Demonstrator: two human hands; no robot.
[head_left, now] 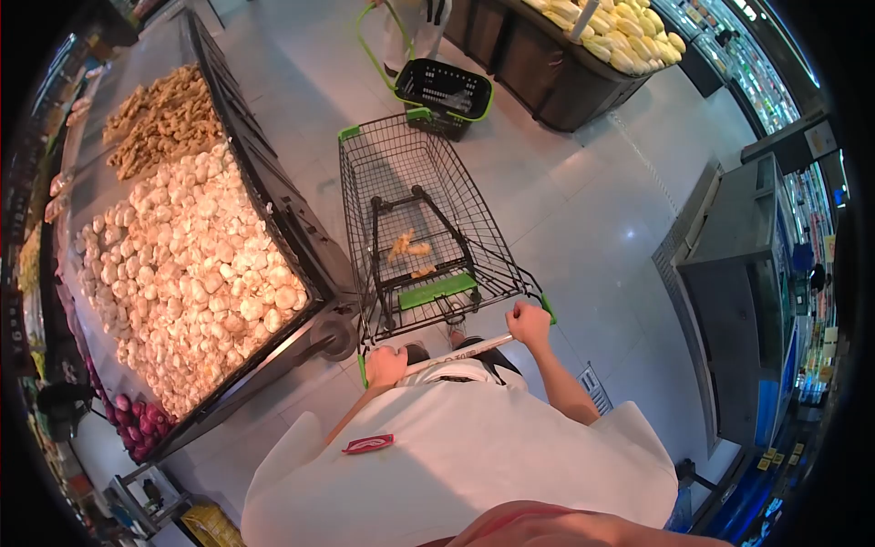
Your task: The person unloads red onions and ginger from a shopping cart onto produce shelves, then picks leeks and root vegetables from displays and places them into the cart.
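My left hand [386, 366] is wrapped round the left end of the shopping cart's handle [458, 354]. Near the bar's right end, my right hand [529, 323] grips it with curled fingers. Ahead of me stands the black wire shopping cart [476, 196] with green corner pieces and a green seat panel [438, 292]. A few pieces of ginger root [409, 246] show through the wires in the cart, behind the folded seat frame. To the left, close beside the cart, a display bin is piled with garlic bulbs [210, 264].
More ginger [166, 118] fills the bin's far end; red onions [141, 421] lie at its near corner. Ahead, a person [415, 32] has a black rolling basket [447, 88] close to the cart's front. A yellow produce stand [620, 32] and a grey cabinet [736, 301] stand right.
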